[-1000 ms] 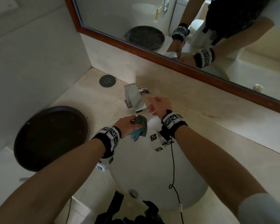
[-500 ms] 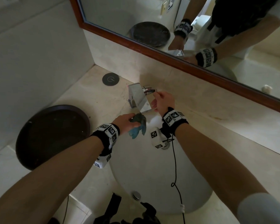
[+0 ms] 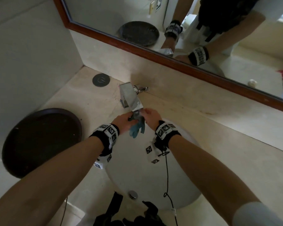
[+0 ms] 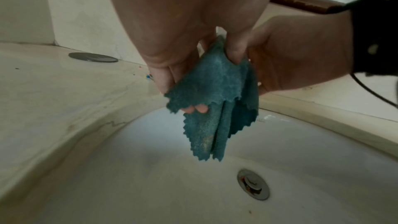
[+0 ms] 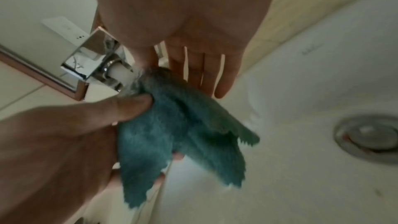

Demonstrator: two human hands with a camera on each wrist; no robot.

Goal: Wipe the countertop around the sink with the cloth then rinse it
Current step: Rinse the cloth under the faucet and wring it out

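A teal cloth [image 3: 136,128] hangs over the white sink basin [image 3: 137,176], right under the chrome faucet [image 3: 129,97] spout. My left hand [image 3: 122,121] pinches the cloth [image 4: 215,101] between thumb and fingers. In the right wrist view water runs from the faucet [image 5: 92,64] onto the top of the cloth [image 5: 172,125]. My right hand [image 3: 149,115] is beside it, and its straight fingers [image 5: 215,74] lie against the cloth's far side. The beige countertop [image 3: 203,136] surrounds the basin.
A dark round tray [image 3: 41,141] sits on the counter at left, a small black disc [image 3: 101,80] in the back corner. A wood-framed mirror [image 3: 170,59] runs along the wall. The drain [image 4: 253,184] lies below the cloth. A black cable [image 3: 166,176] hangs over the basin.
My right hand has come off the faucet handle and down to the cloth. My left hand has lifted the cloth up under the spout.
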